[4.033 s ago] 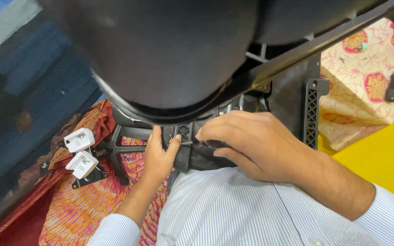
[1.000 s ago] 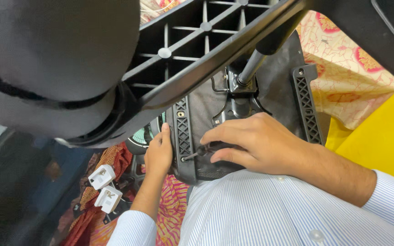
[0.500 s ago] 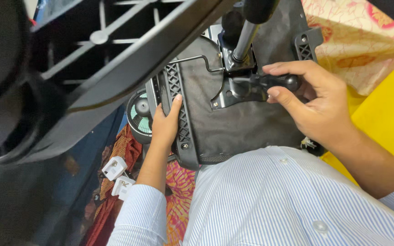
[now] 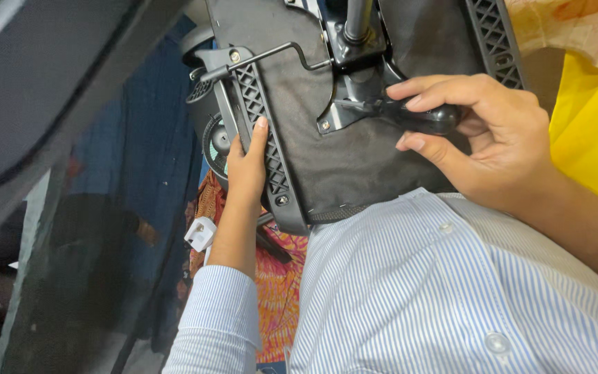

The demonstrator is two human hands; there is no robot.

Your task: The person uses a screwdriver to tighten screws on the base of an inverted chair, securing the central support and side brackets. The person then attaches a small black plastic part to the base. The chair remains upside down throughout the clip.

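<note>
While the right hand (image 4: 493, 138) curls around the black lever handle (image 4: 423, 119), thumb under it and fingertips over the top, it's a proper closed grip, not just a touch. That lever runs off the metal mechanism plate (image 4: 354, 76) bolted to the underside of the chair seat (image 4: 340, 159), which is flipped so its black fabric-covered bottom faces the camera, resting right against the person's chest, above the striped blue-and-white shirt (image 4: 410, 291).

Left hand (image 4: 247, 173) is on the seat's left edge, fingers laid flat and together along the black lattice bracket (image 4: 261, 131), thumb tucked round the rim, so it's bracing more than pinching anything. Pretty sure it's just pressed on there, nothing held in it.

Out from there: a thin bent metal rod (image 4: 271, 54) crosses the top left of the seat toward the plate, and a grey gas cylinder column (image 4: 358, 17) sticks up from the middle of the plate at the top edge. A second lattice bracket (image 4: 489, 34) sits on the right side. Behind the left hand there's a round black part with a greenish ring (image 4: 212, 142), can't tell what exactly. Lower down, a small white plastic piece (image 4: 201, 233) lies on orange patterned cloth (image 4: 278, 291). Yellow surface (image 4: 593, 131) on the right, and a big blurry dark chair part (image 4: 50, 90) fills the top left.
</note>
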